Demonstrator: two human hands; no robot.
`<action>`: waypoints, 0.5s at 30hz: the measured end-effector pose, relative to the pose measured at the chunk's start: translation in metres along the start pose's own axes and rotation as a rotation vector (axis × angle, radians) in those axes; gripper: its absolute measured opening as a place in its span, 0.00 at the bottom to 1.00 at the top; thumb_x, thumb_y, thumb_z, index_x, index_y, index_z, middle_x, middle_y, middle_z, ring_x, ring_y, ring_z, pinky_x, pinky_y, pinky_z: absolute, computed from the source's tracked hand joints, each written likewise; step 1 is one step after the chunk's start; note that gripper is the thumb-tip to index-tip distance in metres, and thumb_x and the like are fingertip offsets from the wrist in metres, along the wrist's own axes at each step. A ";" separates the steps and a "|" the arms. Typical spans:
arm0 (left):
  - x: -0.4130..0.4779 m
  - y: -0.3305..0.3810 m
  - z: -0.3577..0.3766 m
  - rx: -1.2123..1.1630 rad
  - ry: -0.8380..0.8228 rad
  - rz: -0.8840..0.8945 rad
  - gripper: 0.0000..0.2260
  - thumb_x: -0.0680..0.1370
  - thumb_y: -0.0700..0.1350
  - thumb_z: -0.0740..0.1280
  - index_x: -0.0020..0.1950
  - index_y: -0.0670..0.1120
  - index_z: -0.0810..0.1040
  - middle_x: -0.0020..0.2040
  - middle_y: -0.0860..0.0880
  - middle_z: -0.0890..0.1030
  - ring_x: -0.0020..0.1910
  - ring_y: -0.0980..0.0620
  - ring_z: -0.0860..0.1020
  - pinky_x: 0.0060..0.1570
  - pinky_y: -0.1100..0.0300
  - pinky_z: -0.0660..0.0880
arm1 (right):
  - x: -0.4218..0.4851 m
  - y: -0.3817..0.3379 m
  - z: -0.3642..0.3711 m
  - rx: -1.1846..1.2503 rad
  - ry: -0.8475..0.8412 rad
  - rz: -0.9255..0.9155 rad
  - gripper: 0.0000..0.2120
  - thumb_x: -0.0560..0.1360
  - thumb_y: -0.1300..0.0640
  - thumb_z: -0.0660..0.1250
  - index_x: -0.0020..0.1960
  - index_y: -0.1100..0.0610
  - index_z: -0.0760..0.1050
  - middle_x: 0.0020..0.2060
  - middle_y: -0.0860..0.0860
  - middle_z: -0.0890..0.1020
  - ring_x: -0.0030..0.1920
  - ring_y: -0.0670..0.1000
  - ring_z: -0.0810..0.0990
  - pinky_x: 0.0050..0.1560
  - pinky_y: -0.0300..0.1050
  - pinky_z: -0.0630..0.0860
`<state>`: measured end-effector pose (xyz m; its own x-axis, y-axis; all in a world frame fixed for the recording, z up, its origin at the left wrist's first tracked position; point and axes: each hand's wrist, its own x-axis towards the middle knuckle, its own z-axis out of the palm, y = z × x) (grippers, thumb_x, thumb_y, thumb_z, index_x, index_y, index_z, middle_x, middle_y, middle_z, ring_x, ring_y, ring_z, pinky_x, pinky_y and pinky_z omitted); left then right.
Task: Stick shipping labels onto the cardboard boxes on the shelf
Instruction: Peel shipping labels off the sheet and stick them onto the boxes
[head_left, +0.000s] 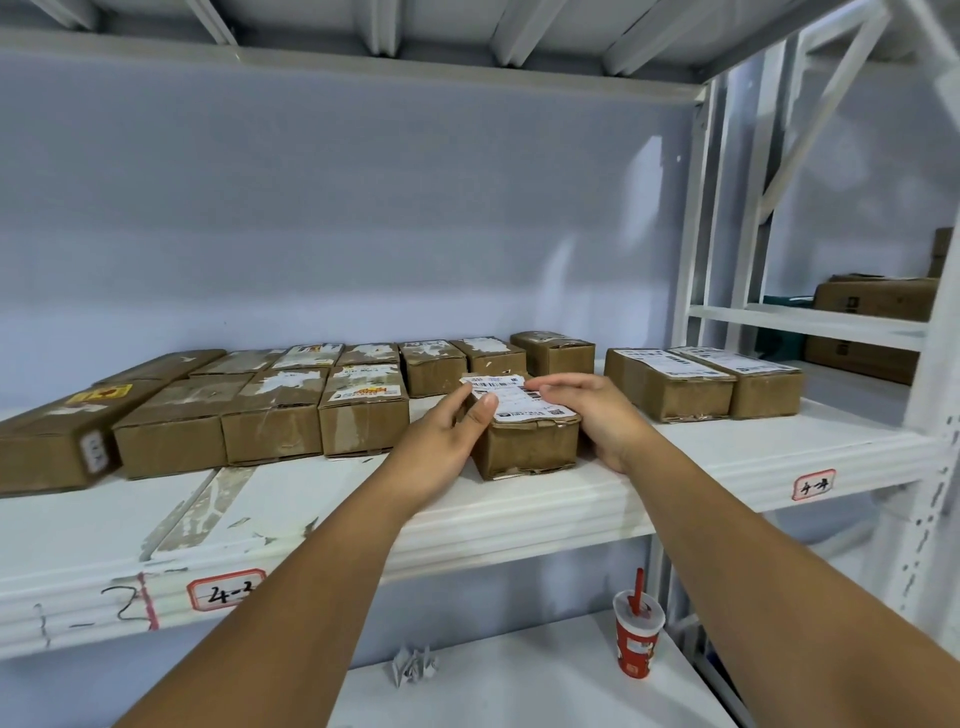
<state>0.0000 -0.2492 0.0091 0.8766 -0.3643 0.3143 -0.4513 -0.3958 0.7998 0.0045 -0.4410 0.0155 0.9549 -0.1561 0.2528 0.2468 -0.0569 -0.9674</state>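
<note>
A small brown cardboard box (527, 447) stands near the front of the white shelf (519, 514), with a white shipping label (524, 402) lying on its top. My left hand (449, 434) holds the box's left side, its thumb pressing on the label's left edge. My right hand (592, 410) rests along the box's right side with its fingers laid flat over the label's far right part. Two longer boxes (670, 384) to the right carry white labels on top.
Several worn brown boxes (270, 415) stand in rows on the shelf's left half. A red paper cup with a straw (636, 639) and a crumpled paper (413, 667) sit on the lower shelf. White shelf uprights (924, 415) rise at the right, with more boxes behind.
</note>
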 end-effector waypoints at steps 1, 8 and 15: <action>-0.001 0.000 0.000 0.007 -0.012 0.007 0.39 0.67 0.69 0.54 0.76 0.54 0.58 0.75 0.54 0.61 0.73 0.54 0.62 0.66 0.62 0.58 | 0.000 0.000 0.000 0.009 0.019 -0.003 0.08 0.75 0.64 0.66 0.51 0.59 0.82 0.50 0.55 0.84 0.52 0.54 0.81 0.59 0.48 0.76; -0.007 0.008 0.000 0.083 -0.004 0.049 0.44 0.65 0.70 0.52 0.78 0.53 0.50 0.77 0.58 0.45 0.76 0.56 0.47 0.73 0.55 0.48 | -0.005 -0.004 0.001 0.008 -0.062 -0.032 0.08 0.74 0.67 0.66 0.48 0.60 0.82 0.43 0.52 0.84 0.43 0.47 0.82 0.49 0.40 0.77; -0.003 0.004 0.000 0.047 -0.029 -0.051 0.34 0.75 0.66 0.54 0.77 0.55 0.51 0.77 0.54 0.53 0.76 0.54 0.51 0.72 0.55 0.49 | -0.005 -0.002 0.001 0.009 -0.070 -0.050 0.08 0.74 0.67 0.66 0.46 0.59 0.82 0.42 0.51 0.85 0.43 0.47 0.82 0.50 0.40 0.77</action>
<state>-0.0046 -0.2501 0.0116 0.8940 -0.3662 0.2581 -0.4137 -0.4535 0.7894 -0.0010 -0.4390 0.0164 0.9506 -0.0837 0.2989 0.2952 -0.0536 -0.9539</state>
